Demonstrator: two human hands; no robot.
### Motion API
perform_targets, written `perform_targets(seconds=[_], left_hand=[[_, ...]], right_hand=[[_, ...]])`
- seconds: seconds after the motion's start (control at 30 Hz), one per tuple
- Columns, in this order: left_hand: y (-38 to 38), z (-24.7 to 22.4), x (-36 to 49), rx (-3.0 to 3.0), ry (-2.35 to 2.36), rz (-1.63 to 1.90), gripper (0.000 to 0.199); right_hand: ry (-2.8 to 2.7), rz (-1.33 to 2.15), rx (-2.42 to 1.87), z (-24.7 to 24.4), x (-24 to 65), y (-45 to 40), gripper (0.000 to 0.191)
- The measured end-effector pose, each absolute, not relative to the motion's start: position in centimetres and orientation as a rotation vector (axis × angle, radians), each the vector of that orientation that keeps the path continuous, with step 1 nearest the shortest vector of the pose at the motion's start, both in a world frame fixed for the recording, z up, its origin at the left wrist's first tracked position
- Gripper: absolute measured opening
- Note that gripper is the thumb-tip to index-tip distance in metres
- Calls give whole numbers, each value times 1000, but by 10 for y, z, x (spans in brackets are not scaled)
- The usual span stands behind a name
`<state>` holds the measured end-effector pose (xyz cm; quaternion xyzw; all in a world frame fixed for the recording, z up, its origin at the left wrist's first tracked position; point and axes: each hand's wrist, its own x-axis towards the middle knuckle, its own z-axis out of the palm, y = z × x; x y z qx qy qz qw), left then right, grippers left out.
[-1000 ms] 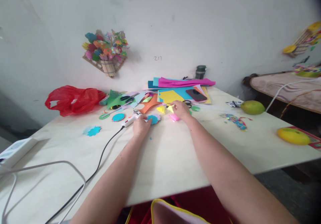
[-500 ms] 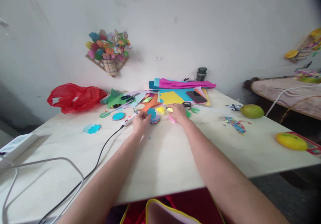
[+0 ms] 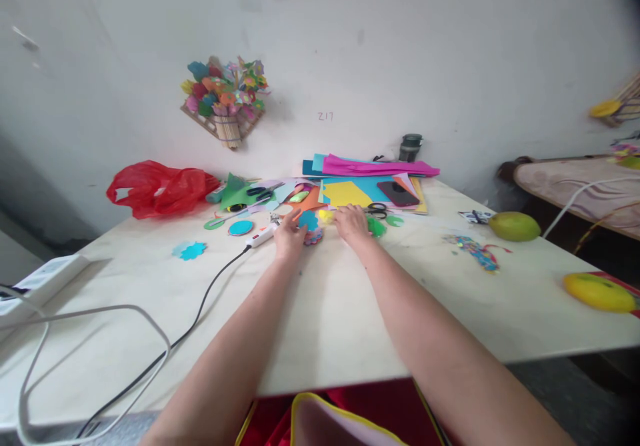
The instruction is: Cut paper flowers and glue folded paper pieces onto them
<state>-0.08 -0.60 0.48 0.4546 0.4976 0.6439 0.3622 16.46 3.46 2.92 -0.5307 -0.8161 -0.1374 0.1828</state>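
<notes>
Fingers apart, my left hand [image 3: 290, 234] rests at the left side of a blue scalloped paper piece [image 3: 309, 221], beside the white glue gun [image 3: 262, 236]. A pink-edged scalloped piece [image 3: 314, 237] lies just under the blue one. My right hand [image 3: 351, 225] has its fingers curled down near a small yellow piece [image 3: 326, 216]; what is under its fingertips is hidden. Right of that hand lies a green paper piece [image 3: 376, 227], with black-handled scissors [image 3: 377, 210] behind it.
Colored sheets [image 3: 350, 194], a phone [image 3: 399, 193] and a red plastic bag [image 3: 163, 189] lie at the back. Blue paper flowers [image 3: 193, 251] and a black cord [image 3: 207, 299] are left. A green mango [image 3: 514, 226] and yellow mango [image 3: 599, 292] sit right.
The view has shifted slightly, so things appear further right. My left hand has moved closer to the blue piece and spread its fingers. The pink strip by my right hand no longer shows.
</notes>
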Motion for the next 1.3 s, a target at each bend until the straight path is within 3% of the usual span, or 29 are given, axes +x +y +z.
perform_targets(seconds=[0.1, 0.3, 0.37, 0.5, 0.63, 1.3], left_hand=[[-7, 7, 0, 1184, 1228, 1641, 47], [-17, 15, 0, 1160, 1114, 1597, 76], [-17, 15, -1, 1142, 1086, 1589, 71], [-13, 12, -5, 1105, 1036, 1611, 39], [-12, 12, -10, 1046, 1021, 1582, 39], [-19, 20, -14, 956, 694, 1547, 34]], right_hand=[[-2205, -319, -1492, 28, 169, 37, 22], [-1798, 77, -1413, 20, 176, 46, 11], [-1684, 313, -1340, 20, 175, 48, 10], [-1471, 758, -1148, 25, 169, 46, 14], [-1359, 1037, -1010, 28, 165, 41, 19], [-1318, 1545, -757, 38, 155, 23, 20]])
